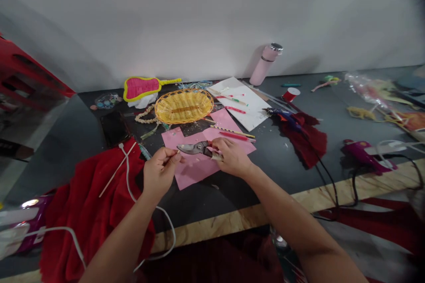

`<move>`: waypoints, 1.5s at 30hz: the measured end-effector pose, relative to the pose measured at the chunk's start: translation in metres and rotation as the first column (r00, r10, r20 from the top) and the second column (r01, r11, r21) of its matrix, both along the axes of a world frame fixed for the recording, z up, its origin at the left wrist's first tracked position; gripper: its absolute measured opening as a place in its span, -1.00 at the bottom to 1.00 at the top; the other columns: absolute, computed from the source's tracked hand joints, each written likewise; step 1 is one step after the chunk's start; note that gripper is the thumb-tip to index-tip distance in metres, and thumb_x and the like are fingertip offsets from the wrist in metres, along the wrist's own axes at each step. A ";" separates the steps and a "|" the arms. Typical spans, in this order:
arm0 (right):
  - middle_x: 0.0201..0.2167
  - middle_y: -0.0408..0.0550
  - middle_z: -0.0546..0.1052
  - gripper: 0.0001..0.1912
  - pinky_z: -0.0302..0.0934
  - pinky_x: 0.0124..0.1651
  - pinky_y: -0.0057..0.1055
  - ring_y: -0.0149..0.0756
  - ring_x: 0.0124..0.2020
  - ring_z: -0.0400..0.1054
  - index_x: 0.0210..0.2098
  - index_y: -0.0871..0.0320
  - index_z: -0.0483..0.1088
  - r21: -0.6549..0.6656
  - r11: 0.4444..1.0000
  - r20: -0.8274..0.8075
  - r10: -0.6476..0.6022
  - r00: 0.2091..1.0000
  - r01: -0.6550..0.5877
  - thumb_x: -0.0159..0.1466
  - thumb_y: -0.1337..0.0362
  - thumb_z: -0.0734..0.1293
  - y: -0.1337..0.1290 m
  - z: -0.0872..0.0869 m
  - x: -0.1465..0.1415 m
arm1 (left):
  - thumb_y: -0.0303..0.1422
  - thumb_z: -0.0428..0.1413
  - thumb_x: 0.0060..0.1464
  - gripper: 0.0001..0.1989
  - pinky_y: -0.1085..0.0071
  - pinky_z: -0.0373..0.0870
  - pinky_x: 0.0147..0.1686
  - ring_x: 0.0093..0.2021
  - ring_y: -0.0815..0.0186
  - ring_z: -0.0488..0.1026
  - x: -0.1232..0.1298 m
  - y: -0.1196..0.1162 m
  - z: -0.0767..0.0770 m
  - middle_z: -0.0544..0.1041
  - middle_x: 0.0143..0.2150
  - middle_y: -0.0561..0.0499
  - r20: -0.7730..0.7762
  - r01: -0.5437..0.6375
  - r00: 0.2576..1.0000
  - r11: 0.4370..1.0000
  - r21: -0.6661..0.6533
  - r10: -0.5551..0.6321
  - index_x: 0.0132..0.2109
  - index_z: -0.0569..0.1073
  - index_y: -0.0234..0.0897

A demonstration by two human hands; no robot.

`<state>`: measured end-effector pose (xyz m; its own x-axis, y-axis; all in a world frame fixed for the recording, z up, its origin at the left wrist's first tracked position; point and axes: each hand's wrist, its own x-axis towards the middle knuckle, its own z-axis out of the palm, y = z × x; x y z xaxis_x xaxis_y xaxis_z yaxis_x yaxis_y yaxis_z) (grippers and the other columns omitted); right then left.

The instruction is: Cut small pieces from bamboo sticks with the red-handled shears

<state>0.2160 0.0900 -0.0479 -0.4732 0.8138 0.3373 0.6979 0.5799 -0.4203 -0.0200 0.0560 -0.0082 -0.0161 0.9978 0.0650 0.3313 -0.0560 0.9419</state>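
My right hand is closed round the handles of a pair of pruning shears, whose blades point left. My left hand pinches a small pale stick piece, with the blade tip close beside it. Whether blade and stick touch, I cannot tell. Both hands are above pink paper spread on the dark table. Just beyond the shears lie a striped pencil and a red pen. A thin wooden stick rests across red cloth to the left.
A wicker basket sits behind the paper, beside a yellow-and-pink paddle shape. White paper, a pink bottle and a thread spool stand farther back. A phone lies left; a purple glue gun with cords is right.
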 end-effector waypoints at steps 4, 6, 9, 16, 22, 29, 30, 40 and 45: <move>-0.05 0.07 0.41 -0.78 0.22 0.03 -0.22 -0.18 -0.03 0.29 -0.21 0.14 0.37 0.088 0.994 0.068 0.062 0.996 -0.068 0.18 0.45 0.20 0.002 -0.002 0.003 | -0.28 0.11 0.05 -0.85 0.53 0.20 -0.63 -0.53 0.36 0.43 0.003 0.000 0.001 0.60 -0.41 -0.05 0.052 -0.014 0.999 1.000 -0.024 0.015 -0.32 0.43 -0.27; 0.01 0.08 0.38 -0.74 0.20 0.07 -0.18 -0.17 0.02 0.25 -0.18 0.14 0.37 0.093 0.992 0.123 0.077 0.989 -0.089 0.17 0.47 0.18 0.002 0.001 0.002 | -0.29 0.12 0.03 -0.86 0.53 0.19 -0.64 -0.54 0.35 0.42 0.004 0.000 0.002 0.60 -0.41 -0.05 0.061 -0.029 0.998 0.999 -0.030 0.031 -0.33 0.44 -0.27; 0.16 0.08 0.27 -0.69 0.13 0.13 -0.10 -0.13 0.11 0.19 -0.11 0.15 0.35 0.043 0.994 0.218 0.084 0.972 -0.095 0.17 0.47 0.18 -0.001 0.009 0.000 | -0.30 0.12 0.01 -0.88 0.53 0.18 -0.66 -0.56 0.36 0.41 0.005 0.001 0.003 0.60 -0.42 -0.04 0.070 -0.045 0.996 0.999 -0.019 0.047 -0.33 0.44 -0.27; 0.27 0.09 0.11 -0.57 0.09 0.14 -0.02 -0.04 0.18 0.08 0.03 0.20 0.28 -0.008 0.996 0.306 0.089 0.948 -0.091 0.15 0.45 0.18 -0.005 0.018 -0.003 | -0.30 0.09 0.06 -0.86 0.55 0.14 -0.66 -0.61 0.41 0.35 0.003 0.000 0.002 0.58 -0.46 -0.01 0.025 0.019 1.000 0.999 -0.028 -0.018 -0.35 0.47 -0.28; 0.16 0.17 0.23 -0.57 0.12 0.12 -0.02 -0.05 0.13 0.12 0.02 0.21 0.30 -0.003 0.994 0.247 0.106 0.963 -0.109 0.15 0.45 0.19 -0.003 0.015 -0.001 | -0.30 0.08 0.08 -0.86 0.55 0.17 -0.63 -0.57 0.39 0.38 0.006 -0.002 0.000 0.58 -0.45 0.01 0.004 0.057 0.998 0.998 -0.034 -0.057 -0.34 0.45 -0.26; 0.16 0.17 0.23 -0.58 0.12 0.13 -0.02 -0.05 0.14 0.13 0.00 0.22 0.29 -0.007 0.991 0.184 0.132 0.974 -0.133 0.13 0.46 0.18 -0.002 0.013 -0.001 | -0.31 0.07 0.10 -0.86 0.55 0.19 -0.61 -0.56 0.41 0.38 0.004 -0.001 -0.004 0.59 -0.42 0.01 -0.008 0.127 0.992 0.992 -0.016 -0.128 -0.34 0.45 -0.26; 0.15 0.17 0.25 -0.59 0.13 0.12 -0.04 -0.06 0.13 0.14 -0.02 0.22 0.29 -0.018 0.990 0.157 0.142 0.977 -0.141 0.12 0.47 0.18 -0.002 0.012 -0.001 | -0.30 0.07 0.11 -0.86 0.55 0.18 -0.61 -0.57 0.42 0.37 0.004 -0.001 -0.004 0.59 -0.41 0.01 0.001 0.134 0.991 0.991 -0.020 -0.134 -0.34 0.45 -0.26; 0.18 0.21 0.23 -0.28 0.12 0.14 -0.06 -0.06 0.15 0.14 0.29 0.27 -0.08 -0.086 0.989 0.075 0.129 0.989 -0.123 0.14 0.44 0.17 -0.004 0.009 -0.003 | -0.29 0.05 0.12 -0.86 0.55 0.19 -0.60 -0.54 0.41 0.38 0.005 0.000 -0.006 0.59 -0.39 -0.01 0.026 0.147 0.989 0.989 -0.035 -0.146 -0.32 0.41 -0.27; 0.03 0.17 0.33 -0.29 0.18 0.09 -0.14 -0.10 0.03 0.23 0.29 0.24 -0.04 -0.124 0.990 0.131 0.084 0.988 -0.068 0.16 0.40 0.19 -0.006 0.010 -0.007 | -0.28 0.05 0.12 -0.84 0.55 0.18 -0.61 -0.56 0.42 0.36 0.005 0.000 -0.007 0.57 -0.42 0.00 0.028 0.138 0.990 0.989 -0.045 -0.136 -0.31 0.41 -0.28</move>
